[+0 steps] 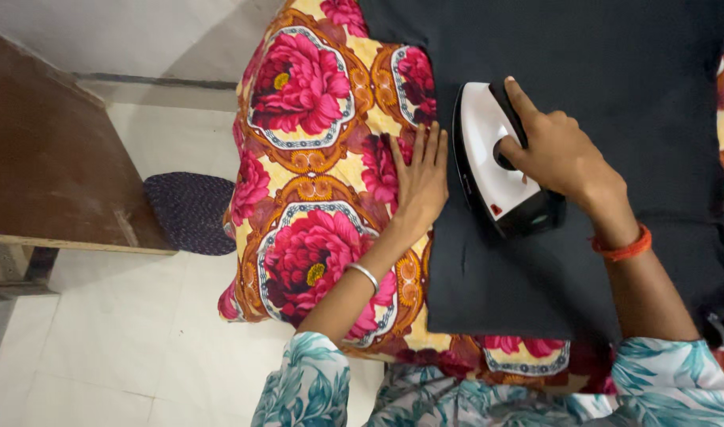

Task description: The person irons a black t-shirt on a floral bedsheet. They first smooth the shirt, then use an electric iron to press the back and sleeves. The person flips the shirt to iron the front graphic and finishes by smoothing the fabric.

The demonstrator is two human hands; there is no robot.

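A padded bench (pixel 314 150) in glossy floral cloth of pink and yellow is carrying a smooth black fabric (pixel 615 103) lying flat across it. The right hand (pixel 556 150) is gripping the white, wedge-shaped iron (pixel 492 162) on that fabric. The left hand (pixel 420 178) is pressing flat, fingers spread, at the fabric's edge.

Black cloth (pixel 583 158), plain, no print. White iron (pixel 496 162) with black handle and a tiny red spot. Floral cover (pixel 314 158) in yellow and orange, loaded with big pink-red blooms inside blue-white rings. Teal leaf-print sleeves (pixel 307 387). Orange-red band (pixel 625 247) on right wrist, silver bangle (pixel 365 275) on left. Dark purple woven mat (pixel 189 212), brown wooden board (pixel 49 158), pale cream floor tiles (pixel 109 348).
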